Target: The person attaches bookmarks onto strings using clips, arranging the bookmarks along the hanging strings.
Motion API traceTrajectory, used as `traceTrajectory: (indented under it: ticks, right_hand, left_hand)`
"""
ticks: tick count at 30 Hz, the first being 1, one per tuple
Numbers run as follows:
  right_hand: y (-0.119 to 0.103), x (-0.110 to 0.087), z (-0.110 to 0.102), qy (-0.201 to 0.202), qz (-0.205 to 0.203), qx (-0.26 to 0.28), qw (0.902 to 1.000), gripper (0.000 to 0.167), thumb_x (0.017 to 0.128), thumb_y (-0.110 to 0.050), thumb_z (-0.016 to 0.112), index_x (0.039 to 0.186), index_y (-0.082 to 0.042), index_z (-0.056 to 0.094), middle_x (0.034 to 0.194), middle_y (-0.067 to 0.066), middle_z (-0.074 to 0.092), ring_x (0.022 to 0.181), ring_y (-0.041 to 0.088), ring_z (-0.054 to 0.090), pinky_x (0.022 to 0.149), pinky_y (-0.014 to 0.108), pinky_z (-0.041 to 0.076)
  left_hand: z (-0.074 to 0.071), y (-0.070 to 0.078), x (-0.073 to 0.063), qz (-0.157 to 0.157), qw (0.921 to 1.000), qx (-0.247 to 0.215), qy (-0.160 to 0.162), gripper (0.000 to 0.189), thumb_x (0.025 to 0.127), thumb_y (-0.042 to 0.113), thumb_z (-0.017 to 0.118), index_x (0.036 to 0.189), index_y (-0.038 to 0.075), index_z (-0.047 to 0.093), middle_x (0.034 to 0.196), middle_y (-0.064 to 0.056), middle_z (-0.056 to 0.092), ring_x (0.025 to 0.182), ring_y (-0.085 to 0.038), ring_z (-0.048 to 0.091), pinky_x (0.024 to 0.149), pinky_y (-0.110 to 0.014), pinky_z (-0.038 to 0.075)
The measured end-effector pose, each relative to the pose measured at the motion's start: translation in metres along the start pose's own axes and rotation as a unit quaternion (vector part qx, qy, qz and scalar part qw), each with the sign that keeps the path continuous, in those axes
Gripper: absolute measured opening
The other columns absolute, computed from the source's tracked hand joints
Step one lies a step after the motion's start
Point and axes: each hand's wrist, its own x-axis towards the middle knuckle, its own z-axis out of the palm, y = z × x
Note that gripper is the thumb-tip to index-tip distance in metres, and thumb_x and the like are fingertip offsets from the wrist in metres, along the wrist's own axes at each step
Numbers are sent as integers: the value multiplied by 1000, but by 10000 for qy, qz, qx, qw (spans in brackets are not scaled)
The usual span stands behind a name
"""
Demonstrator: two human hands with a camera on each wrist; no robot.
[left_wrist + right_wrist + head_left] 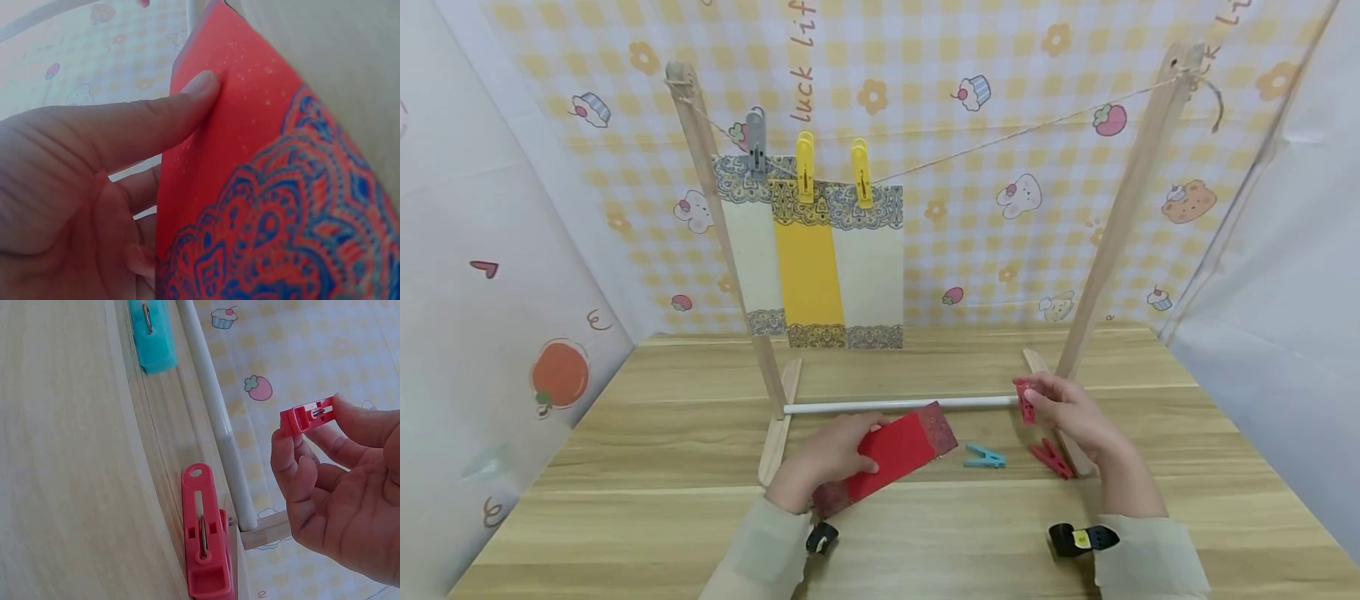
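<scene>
A red paper strip with dark patterned ends is pinched in my left hand, thumb on its front face. The left wrist view shows the thumb pressed on the red paper near its blue lace print. My right hand pinches a red clothespin between thumb and fingers, above the table by the right post. On the table below it lie another red clothespin and a teal clothespin; both also appear in the right wrist view.
Two wooden posts hold a sagging string. Left on it hang two cream strips and a yellow strip, clipped by a grey clothespin and two yellow clothespins. A white rod joins the posts low down.
</scene>
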Motion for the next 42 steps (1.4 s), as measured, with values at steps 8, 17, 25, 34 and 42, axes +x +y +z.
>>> traceTrajectory:
  ticks: [8,17,25,34,42]
  right_hand:
    - [-4,0,1,-3,-251,308,9992,43,108,-18,43,143,6,39,106,3,72,98,7,66,77,30,46]
    - [-12,-1,-1,193,-194,315,9991,48,106,-26,49,143,4,42,101,-15,73,88,0,64,75,29,44]
    - [-19,-3,-1,302,-257,321,9987,51,105,-24,51,145,4,39,102,-18,70,90,-2,61,77,27,47]
    - [-29,-6,1,407,-394,176,9982,53,104,-26,52,146,3,39,106,-15,70,94,-5,59,81,29,49]
    - [-37,-10,8,549,-566,184,9967,48,104,-26,53,142,2,45,102,-17,72,93,-4,62,77,25,48]
  left_hand:
    - [-5,6,-1,94,9999,0,-66,49,84,0,74,130,9,61,106,-8,66,93,-19,60,75,-36,55]
    - [-9,7,-2,429,9988,182,-154,37,88,3,71,125,8,64,106,-6,67,92,-15,59,81,-36,52]
    - [-14,11,-4,707,9973,114,-189,28,89,3,70,116,11,67,101,-2,70,91,-14,62,83,-36,52]
    - [-22,18,-9,937,9955,151,32,26,89,2,71,114,9,68,104,-5,74,97,-18,69,86,-37,55]
    - [-27,22,-13,994,9945,159,291,25,90,6,71,114,10,67,105,-4,73,95,-16,68,83,-30,56]
